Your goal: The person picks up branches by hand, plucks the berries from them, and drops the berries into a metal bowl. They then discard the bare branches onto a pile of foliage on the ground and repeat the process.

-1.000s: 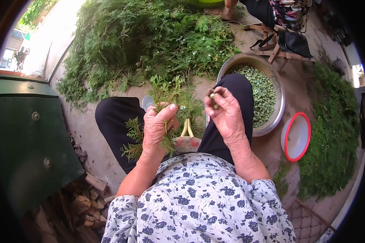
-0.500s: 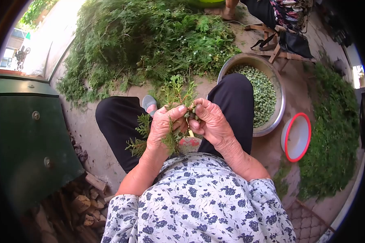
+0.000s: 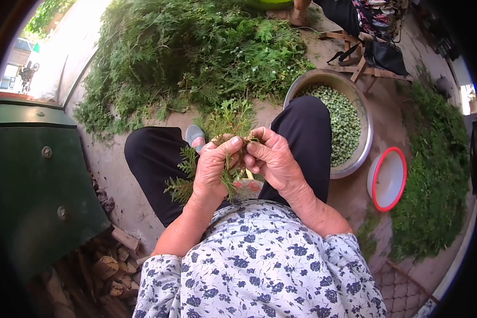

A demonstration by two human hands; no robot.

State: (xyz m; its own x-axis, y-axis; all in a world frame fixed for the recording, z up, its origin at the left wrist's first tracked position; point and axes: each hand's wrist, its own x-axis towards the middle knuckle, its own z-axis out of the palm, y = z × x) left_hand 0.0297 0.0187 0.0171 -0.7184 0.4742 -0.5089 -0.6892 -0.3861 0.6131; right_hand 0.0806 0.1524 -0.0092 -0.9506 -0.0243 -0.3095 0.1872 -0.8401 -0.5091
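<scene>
Over my lap, my left hand [image 3: 212, 167] is closed around a leafy evergreen sprig [image 3: 180, 183], which looks like cypress. Its flat green leaves stick out to the left of the hand and beyond the fingertips. My right hand [image 3: 276, 161] meets it from the right, thumb and forefinger pinching the sprig between the two hands. Its other fingers are curled, and whatever lies inside them is hidden. Beside my right knee stands a metal basin [image 3: 367, 130] holding many small green cones [image 3: 342, 124].
A big heap of cut evergreen branches [image 3: 191, 58] lies ahead, more greenery [image 3: 432, 185] at right. A red-rimmed white bowl [image 3: 388, 180] tilts near the basin. A wooden folding stool [image 3: 359, 71] and another person's foot [image 3: 297, 18] are beyond. Firewood [image 3: 108, 267] and a green chest [image 3: 42, 180] are left.
The green cones that showed between my right fingertips are now out of sight. My right fingers have shifted slightly and curled in; both hands stay in about the same place.
</scene>
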